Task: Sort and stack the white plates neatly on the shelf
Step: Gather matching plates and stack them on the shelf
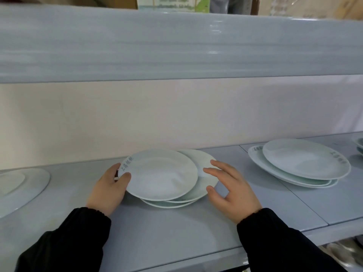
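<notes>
Head view onto a grey-blue shelf (176, 228). Toward the right, a stack of white plates (302, 160); far left, a single plate (23, 185); centre, an uneven pile (206, 183), its top plate (161, 173) slid left. Gripping that top plate's left rim, left hand (110, 191); spread and relaxed at the pile's right edge, right hand (229, 189), holding nothing.

Soft, even, fairly bright indoor light with a cool grey-blue cast. White glare patches sit on the glossy upper shelf (214, 28), and motion blur smears its whole face into horizontal streaks. The lower shelf (176, 232) carries faint, diffuse shadows under the middle stack (200, 181) and the right stack (304, 160). Lettering on the top plate (161, 173) is soft and unreadable. Wide-angle distortion bows the shelf edges and stretches the left plate (23, 185). The background above is out of focus.
</notes>
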The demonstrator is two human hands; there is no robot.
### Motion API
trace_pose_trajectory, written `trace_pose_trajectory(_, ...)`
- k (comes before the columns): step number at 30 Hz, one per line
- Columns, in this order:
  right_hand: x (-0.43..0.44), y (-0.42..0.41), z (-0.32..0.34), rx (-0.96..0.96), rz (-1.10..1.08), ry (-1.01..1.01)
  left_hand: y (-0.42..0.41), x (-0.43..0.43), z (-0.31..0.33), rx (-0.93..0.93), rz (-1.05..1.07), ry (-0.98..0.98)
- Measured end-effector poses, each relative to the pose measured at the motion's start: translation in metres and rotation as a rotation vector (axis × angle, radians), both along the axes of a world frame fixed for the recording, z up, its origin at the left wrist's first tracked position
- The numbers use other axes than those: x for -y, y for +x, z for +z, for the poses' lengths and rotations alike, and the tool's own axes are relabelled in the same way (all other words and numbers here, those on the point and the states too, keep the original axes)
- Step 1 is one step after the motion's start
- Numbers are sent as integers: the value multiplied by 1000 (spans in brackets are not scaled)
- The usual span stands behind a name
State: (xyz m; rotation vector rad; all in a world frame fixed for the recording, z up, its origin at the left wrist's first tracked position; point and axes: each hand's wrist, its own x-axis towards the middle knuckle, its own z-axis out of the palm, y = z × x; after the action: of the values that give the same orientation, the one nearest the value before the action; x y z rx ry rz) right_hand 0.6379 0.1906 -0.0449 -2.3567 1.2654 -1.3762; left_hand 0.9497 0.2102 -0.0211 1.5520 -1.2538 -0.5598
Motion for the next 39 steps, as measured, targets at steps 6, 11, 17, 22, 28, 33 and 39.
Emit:
trace_pose_trajectory(6, -3, 3, 0, -36, -39, 4, 13, -7, -7, 137, 1, -10)
trace_pose_trajectory(11, -11, 20, 4, -32, -69, 2, 37, -24, -9, 334, -40, -69)
trace_pose_trajectory(17, -34, 90, 6, -28, 79, -123, 79, -48, -10, 572, -60, -103)
trace_pose_trajectory(22, -57, 164, 5, -84, 244, -214, 133, -68, -15, 651, -48, -125)
trace_pose_trajectory(28, -76, 241, 2, -192, 378, -167, 211, -98, -17, 672, 86, -154)
trace_pose_trajectory(33, -81, 299, -2, -308, 415, -58, 277, -116, -19, 617, 193, -91)
trace_pose_trajectory(39, -72, 354, -2, -442, 397, 118, 332, -130, -23, 591, 237, -38)
